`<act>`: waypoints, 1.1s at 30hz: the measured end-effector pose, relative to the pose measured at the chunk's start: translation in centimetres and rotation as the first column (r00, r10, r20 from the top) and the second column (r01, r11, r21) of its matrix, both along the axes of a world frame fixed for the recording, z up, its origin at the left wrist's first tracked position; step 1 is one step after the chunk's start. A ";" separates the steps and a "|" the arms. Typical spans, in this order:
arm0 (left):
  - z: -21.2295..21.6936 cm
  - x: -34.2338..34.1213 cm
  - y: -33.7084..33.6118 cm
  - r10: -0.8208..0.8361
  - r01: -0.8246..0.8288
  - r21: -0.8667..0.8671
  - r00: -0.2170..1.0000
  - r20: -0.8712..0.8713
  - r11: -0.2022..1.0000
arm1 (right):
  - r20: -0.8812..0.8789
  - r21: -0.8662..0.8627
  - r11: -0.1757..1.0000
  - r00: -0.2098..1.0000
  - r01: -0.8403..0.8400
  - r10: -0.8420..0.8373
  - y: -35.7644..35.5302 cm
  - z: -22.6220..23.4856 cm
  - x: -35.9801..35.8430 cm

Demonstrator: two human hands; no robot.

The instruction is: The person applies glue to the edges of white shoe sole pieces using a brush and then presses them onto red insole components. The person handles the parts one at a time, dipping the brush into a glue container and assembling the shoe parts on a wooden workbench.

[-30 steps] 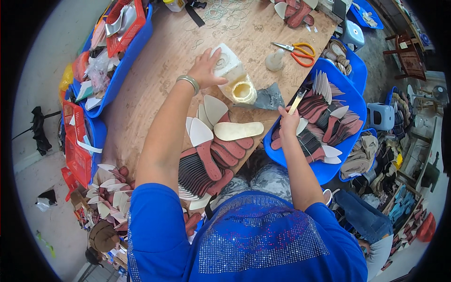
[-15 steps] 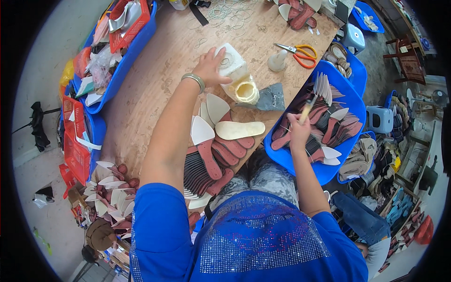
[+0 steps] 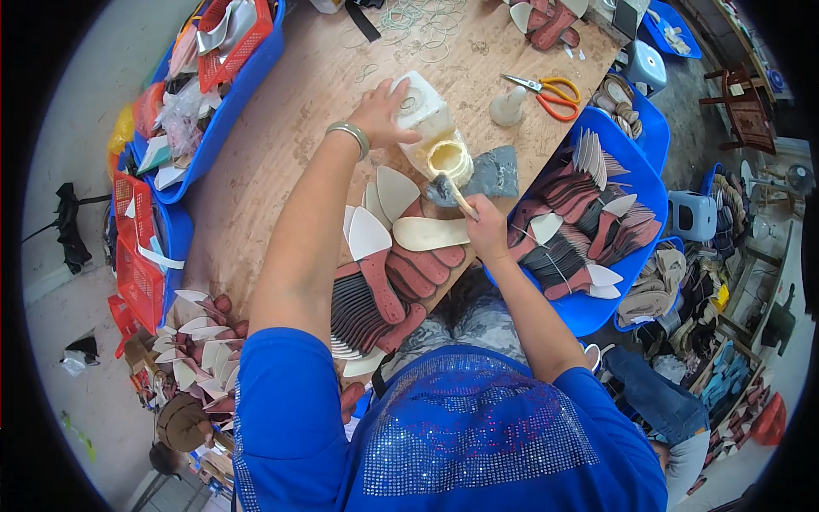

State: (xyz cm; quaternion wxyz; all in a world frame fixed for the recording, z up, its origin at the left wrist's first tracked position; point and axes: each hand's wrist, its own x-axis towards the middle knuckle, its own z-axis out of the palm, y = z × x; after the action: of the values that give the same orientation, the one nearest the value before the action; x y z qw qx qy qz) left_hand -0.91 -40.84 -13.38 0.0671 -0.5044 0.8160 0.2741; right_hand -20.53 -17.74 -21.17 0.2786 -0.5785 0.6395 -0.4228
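My left hand [image 3: 381, 117] is open, fingers spread, against the left side of a whitish plastic jug [image 3: 431, 128] lying on the table with a round cut opening caked in cream residue. In my right hand [image 3: 489, 227] is a brush [image 3: 463, 202] with a pale wooden handle; its dark head is just below the jug's opening, over a dark grey slab [image 3: 496, 173]. A cream insole-shaped piece [image 3: 426, 233] lies left of the right hand, partly on fanned red-brown insoles [image 3: 380, 286] with white ends at the table's near edge.
Right of the table, a blue bin [image 3: 636, 218] holds stacks of similar insoles. Orange-handled scissors [image 3: 554, 96] and a small white bottle [image 3: 508, 107] lie beyond the slab. Blue and red baskets [image 3: 139, 247] stand at the left. Another person [image 3: 653, 397] is at the lower right.
My right hand has swung left with the brush, from over the blue bin to just below the jug's opening. My left hand stays by the jug.
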 end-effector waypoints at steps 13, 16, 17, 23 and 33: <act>0.3 -0.7 1.0 0.002 0.000 -0.049 1.000 0.026 0.999 | -0.237 0.008 0.995 0.967 -0.099 0.098 -0.2 -1.6 -1.2; 0.2 -0.7 1.2 0.010 -0.010 -0.059 1.000 0.001 0.998 | -0.134 -0.047 0.986 0.979 -0.159 0.151 1.8 -0.5 -2.7; 0.1 -0.8 1.3 0.008 -0.009 -0.060 1.000 -0.010 0.998 | -0.077 -0.068 0.983 0.983 -0.170 0.165 2.7 -0.4 -3.3; 0.1 -0.5 1.3 0.006 -0.005 -0.055 1.000 0.004 0.998 | -0.109 0.078 0.980 0.975 -0.185 0.193 5.9 0.1 -4.8; 0.1 -0.5 1.5 0.013 -0.012 -0.057 1.000 0.016 0.998 | -0.019 0.132 0.988 0.996 -0.086 0.089 5.1 -3.0 -3.8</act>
State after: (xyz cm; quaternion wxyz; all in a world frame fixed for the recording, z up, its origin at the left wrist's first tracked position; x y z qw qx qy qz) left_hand -1.41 -39.33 -13.24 0.0576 -0.5136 0.8197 0.2469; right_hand -24.37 -12.65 -24.15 0.3263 -0.5916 0.6434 -0.3599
